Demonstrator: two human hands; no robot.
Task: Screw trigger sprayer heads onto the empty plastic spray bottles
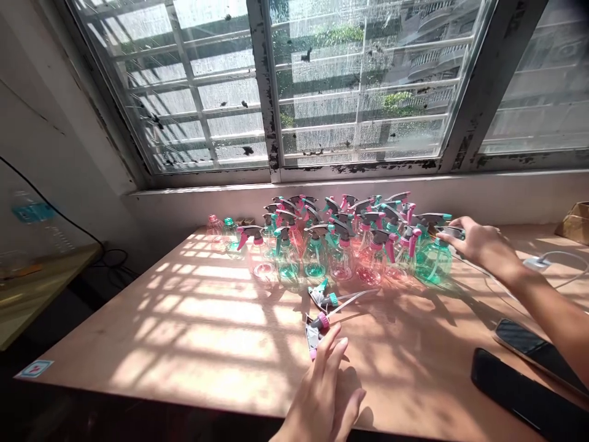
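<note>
At the right end of a cluster of spray bottles, my right hand (485, 247) has its fingers closed around the grey-and-teal head of a clear green spray bottle (433, 263), which stands upright on the table. My left hand (322, 383) is near the front edge, fingers stretched out and apart, holding nothing. Just past its fingertips lies a loose trigger spray head with a pink collar (317, 328); whether they touch it I cannot tell. Behind that lies another loose spray head with a teal collar (324, 298). Both have thin clear tubes pointing right.
Several pink and green spray bottles (315, 261) stand packed below the window. Left of them are a pink bottle (214, 228) and a green bottle (230, 233) without spray heads. Two phones (524, 387) lie at right, near a white charger (537, 263). A cardboard box (574, 224) sits farther back.
</note>
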